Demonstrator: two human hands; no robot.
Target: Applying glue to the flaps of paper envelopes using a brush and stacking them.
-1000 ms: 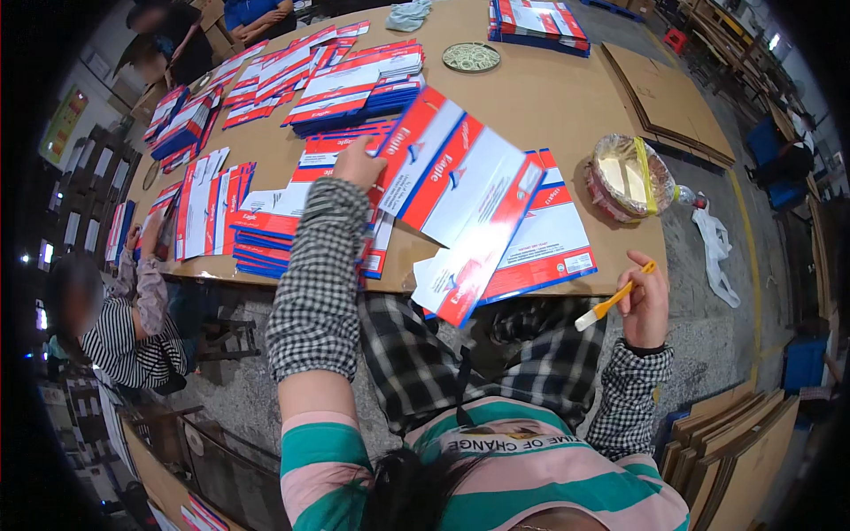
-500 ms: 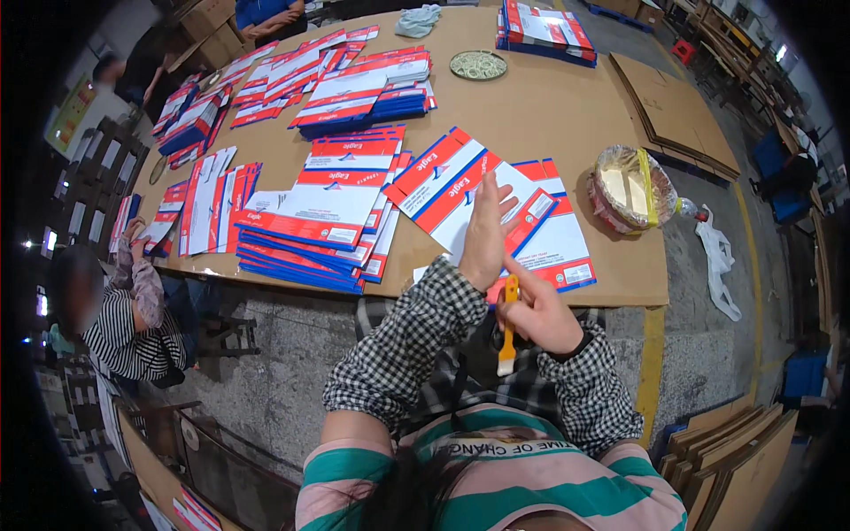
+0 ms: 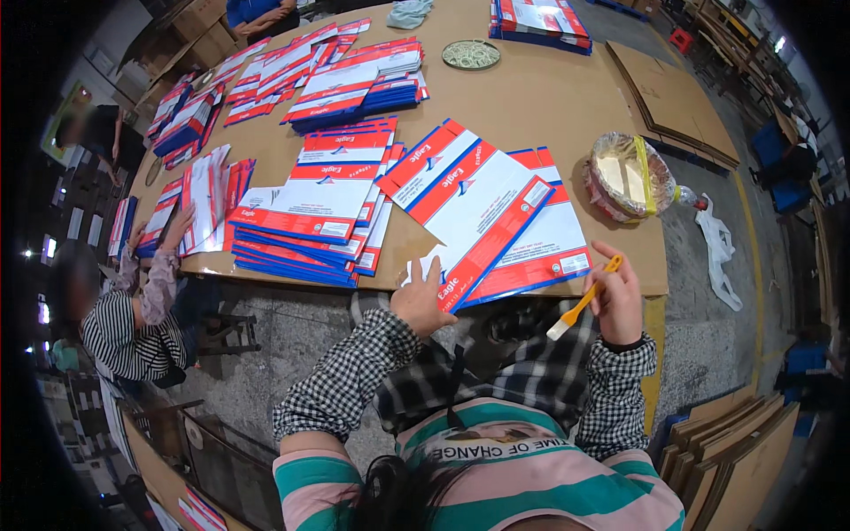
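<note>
My left hand (image 3: 425,296) lies with its fingers spread on the near-left corner of a red, white and blue printed carton sheet (image 3: 496,199). This sheet overlaps another printed sheet (image 3: 553,232) on its right. In my right hand (image 3: 617,296), just off the table's front edge, is a small brush with an orange handle (image 3: 580,305); its pale bristles point down and left. A plastic-lined bowl (image 3: 630,177) of pale paste, with a yellow strip across it, stands to the right. Left of my left hand is a fanned stack of similar sheets (image 3: 310,208).
More printed stacks (image 3: 354,84) cover the table's far left, with another stack (image 3: 542,25) at the far edge. A round patterned dish (image 3: 470,55) sits in the middle. Flat cardboard (image 3: 673,106) lies beyond the table's right edge. A co-worker in stripes (image 3: 137,319) handles sheets at the left.
My hands have moved apart. The left came down and left onto the sheet's near corner, uncovering the sheets; the right moved right with the brush. The co-worker's hand has reached onto the sheets.
</note>
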